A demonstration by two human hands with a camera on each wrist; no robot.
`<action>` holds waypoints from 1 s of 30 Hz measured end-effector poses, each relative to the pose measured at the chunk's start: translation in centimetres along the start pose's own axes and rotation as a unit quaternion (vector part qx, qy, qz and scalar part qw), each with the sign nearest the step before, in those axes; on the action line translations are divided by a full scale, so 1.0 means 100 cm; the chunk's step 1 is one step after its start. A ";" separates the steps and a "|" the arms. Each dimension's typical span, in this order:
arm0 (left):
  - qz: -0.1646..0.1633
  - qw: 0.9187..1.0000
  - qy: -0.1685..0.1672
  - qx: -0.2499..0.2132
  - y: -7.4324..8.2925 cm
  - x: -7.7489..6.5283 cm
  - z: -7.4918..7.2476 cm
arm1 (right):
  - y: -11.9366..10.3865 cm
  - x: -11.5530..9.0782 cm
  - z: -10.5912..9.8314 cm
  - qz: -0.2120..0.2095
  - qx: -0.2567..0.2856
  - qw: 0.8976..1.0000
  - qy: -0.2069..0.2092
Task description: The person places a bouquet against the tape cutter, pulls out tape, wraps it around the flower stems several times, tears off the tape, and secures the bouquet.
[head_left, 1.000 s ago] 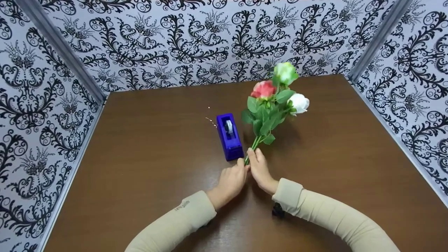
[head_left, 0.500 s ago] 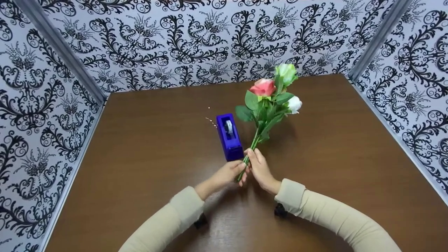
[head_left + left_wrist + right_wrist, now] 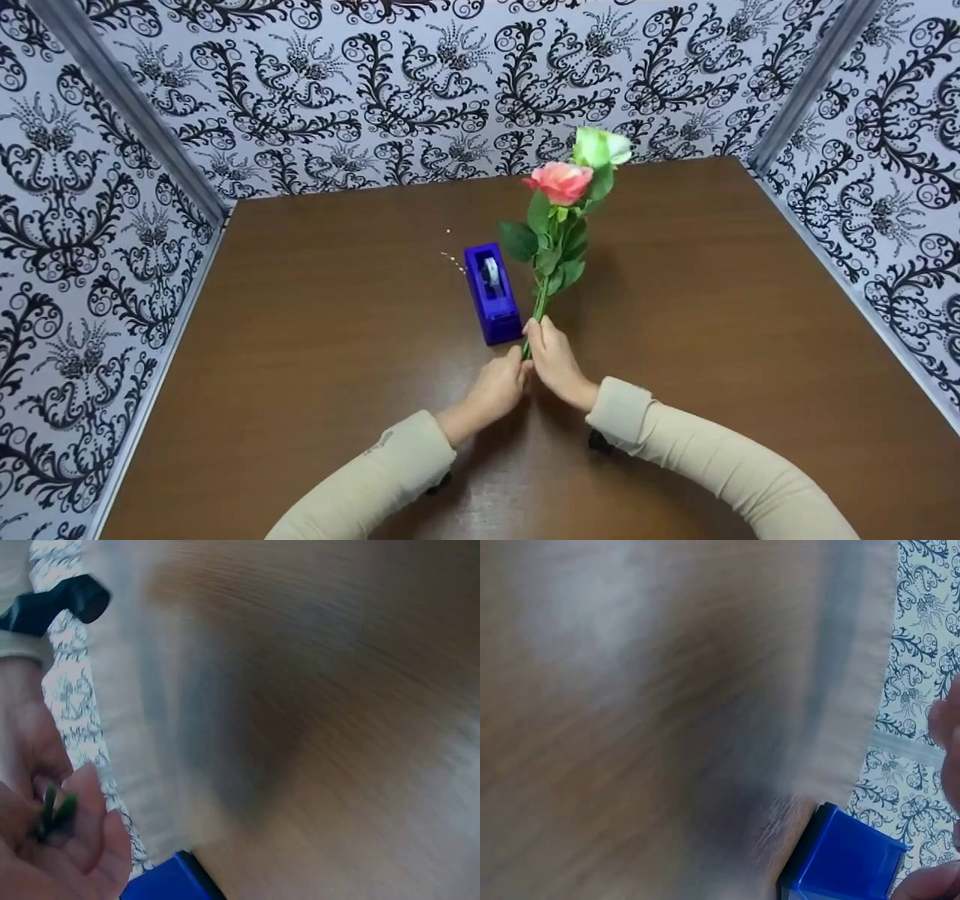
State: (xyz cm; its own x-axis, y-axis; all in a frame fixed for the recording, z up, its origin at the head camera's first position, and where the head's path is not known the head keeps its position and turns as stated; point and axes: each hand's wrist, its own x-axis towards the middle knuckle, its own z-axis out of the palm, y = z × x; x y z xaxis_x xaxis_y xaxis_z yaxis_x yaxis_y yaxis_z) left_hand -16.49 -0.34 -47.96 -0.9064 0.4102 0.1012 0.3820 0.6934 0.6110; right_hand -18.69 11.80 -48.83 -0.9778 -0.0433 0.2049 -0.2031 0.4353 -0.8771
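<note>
Both hands hold a bunch of artificial roses in front of the body in the head view. A coral-pink rose (image 3: 561,182) and a pale green-and-white one (image 3: 600,148) top the leafy green stems (image 3: 540,300). My left hand (image 3: 495,386) grips the lower stem ends, which poke out between its fingers as green tips (image 3: 58,816) in the left wrist view. Just above it, my right hand (image 3: 559,364) pinches the stems between thumb and fingers. A blue tape dispenser (image 3: 493,296) with a roll in it stands left of the stems, close to the hands.
The brown wooden table (image 3: 315,315) has small pale flecks (image 3: 454,261) left of the dispenser. Patterned black-and-white panels (image 3: 420,82) enclose its back and sides. In the right wrist view, the dispenser's blue end (image 3: 847,855) lies near the fingers.
The bunch has turned in the hands: the white rose at the right has swung round behind, and the stems stand straighter. The left hand loosened and rolled, then rolled back round the stem ends.
</note>
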 end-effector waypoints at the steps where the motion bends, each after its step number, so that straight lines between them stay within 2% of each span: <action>1: -0.012 0.999 -0.011 -0.029 0.000 0.002 -0.002 | 0.000 0.000 0.000 0.000 -0.003 1.000 0.000; 3: -0.030 0.996 -0.023 -0.082 -0.001 0.005 -0.008 | 0.000 -0.001 -0.001 0.002 -0.008 1.000 -0.001; 5: -0.046 0.991 -0.020 -0.127 -0.001 0.008 -0.013 | 0.000 -0.001 -0.002 0.007 -0.009 1.000 -0.005; 10: -0.058 0.980 0.025 -0.189 -0.003 0.011 -0.022 | -0.002 -0.001 -0.001 0.018 -0.010 0.999 -0.031; 14: -0.064 0.980 0.049 -0.181 -0.005 0.012 -0.025 | -0.004 -0.001 -0.001 0.021 -0.002 0.997 -0.069; 17: -0.069 0.981 0.054 -0.174 -0.007 0.010 -0.025 | -0.004 0.001 -0.003 -0.003 0.006 0.996 -0.093; 21: -0.093 0.970 0.062 -0.216 -0.008 0.008 -0.027 | -0.008 0.007 -0.009 -0.039 -0.004 0.991 -0.125; 24: -0.104 0.960 0.084 -0.245 -0.010 0.006 -0.032 | -0.013 0.014 -0.017 -0.043 -0.011 0.987 -0.157; 27: -0.103 0.959 0.119 -0.236 -0.015 0.006 -0.042 | -0.015 0.019 -0.029 -0.038 -0.015 0.984 -0.173; 30: -0.107 0.959 0.156 -0.213 -0.025 0.006 -0.056 | -0.010 0.026 -0.046 -0.030 -0.029 0.987 -0.155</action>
State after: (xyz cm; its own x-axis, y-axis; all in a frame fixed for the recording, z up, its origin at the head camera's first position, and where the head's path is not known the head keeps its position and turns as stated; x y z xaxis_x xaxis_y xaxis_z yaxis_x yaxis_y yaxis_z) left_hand -18.96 -5.15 -45.08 -0.9910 0.0427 0.1268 0.1331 0.4104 0.9021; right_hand -20.80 15.43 -45.46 -0.9345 -0.3401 0.1048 -0.2668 0.4747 -0.8387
